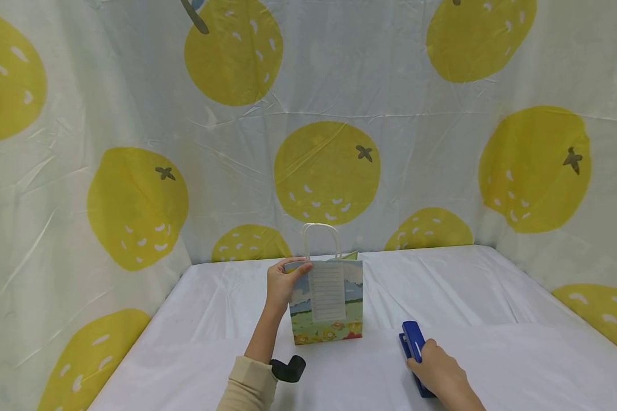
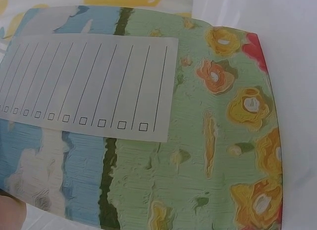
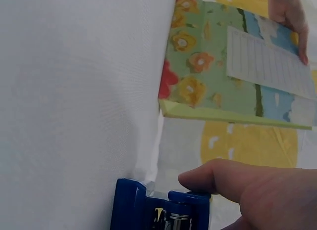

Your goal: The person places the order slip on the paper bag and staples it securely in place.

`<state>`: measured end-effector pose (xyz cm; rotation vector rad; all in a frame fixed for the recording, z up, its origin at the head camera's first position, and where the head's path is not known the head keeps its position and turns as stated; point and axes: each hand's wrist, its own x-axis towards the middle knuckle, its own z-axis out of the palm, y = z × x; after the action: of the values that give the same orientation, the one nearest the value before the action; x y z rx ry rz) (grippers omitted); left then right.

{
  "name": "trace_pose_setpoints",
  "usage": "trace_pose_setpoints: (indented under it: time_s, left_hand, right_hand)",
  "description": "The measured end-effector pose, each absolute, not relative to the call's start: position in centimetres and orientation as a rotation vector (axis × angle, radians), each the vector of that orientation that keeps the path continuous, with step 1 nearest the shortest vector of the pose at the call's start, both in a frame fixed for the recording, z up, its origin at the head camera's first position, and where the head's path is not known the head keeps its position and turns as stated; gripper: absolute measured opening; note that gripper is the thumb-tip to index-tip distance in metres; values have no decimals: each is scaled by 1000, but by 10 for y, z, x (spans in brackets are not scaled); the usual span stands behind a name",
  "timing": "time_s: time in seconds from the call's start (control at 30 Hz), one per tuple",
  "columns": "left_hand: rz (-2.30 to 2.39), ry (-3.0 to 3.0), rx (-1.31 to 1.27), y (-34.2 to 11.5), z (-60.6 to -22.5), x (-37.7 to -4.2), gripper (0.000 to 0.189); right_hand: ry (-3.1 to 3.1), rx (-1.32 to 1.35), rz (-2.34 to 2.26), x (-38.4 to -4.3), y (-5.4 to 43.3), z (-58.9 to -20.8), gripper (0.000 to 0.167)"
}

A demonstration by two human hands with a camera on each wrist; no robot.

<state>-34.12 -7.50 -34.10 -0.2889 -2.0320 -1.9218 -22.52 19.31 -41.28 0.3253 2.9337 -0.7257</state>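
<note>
A paper gift bag [image 1: 353, 302] with a painted flower meadow and white handles [image 1: 321, 226] stands upright on the table. My left hand [image 1: 281, 283] pinches its upper left edge, thumb in front. A lined paper slip with checkboxes [image 1: 327, 292] lies flat against the bag's front, close to the thumb; the left wrist view shows it large [image 2: 114, 86]. To the right and nearer, my right hand [image 1: 439, 366] grips a blue stapler [image 1: 413, 337] on the table, its front end pointing away from me. In the right wrist view the thumb [image 3: 208, 178] is at the stapler [image 3: 130, 205].
A white cloth covers the table [image 1: 226, 308]. Behind and at both sides hangs a pale curtain [image 1: 334, 68] printed with large yellow fruit. A black wrist strap piece [image 1: 289, 369] sits at my left sleeve [image 1: 249, 382].
</note>
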Motion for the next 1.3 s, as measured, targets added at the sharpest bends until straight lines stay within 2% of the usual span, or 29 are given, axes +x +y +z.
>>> trace_pose_setpoints:
  time_s: [0.13,0.57,1.0,1.17,1.3]
  left_hand:
    - [-1930,-2039,-282,-75,-341,-341,37]
    - [-1925,-2032,-297,-75,-340,-342,35]
    - [-1929,-2037,-282,-75,-341,-342,36]
    - [-1937,-2027,-278,-75,-340,-341,38]
    - [-1943,-2024,-273,-75,-340,-341,38]
  right_hand:
    - [2925,332,-760,-224,195,-412,57]
    - [2906,294,-797,-226,197,-409,68]
    - [2971,205,-1037,-225,191,-395,53]
    - [2977,192,-1093,-233,187,-391,63]
    - [2988,140,-1238,-239,185,-389,64]
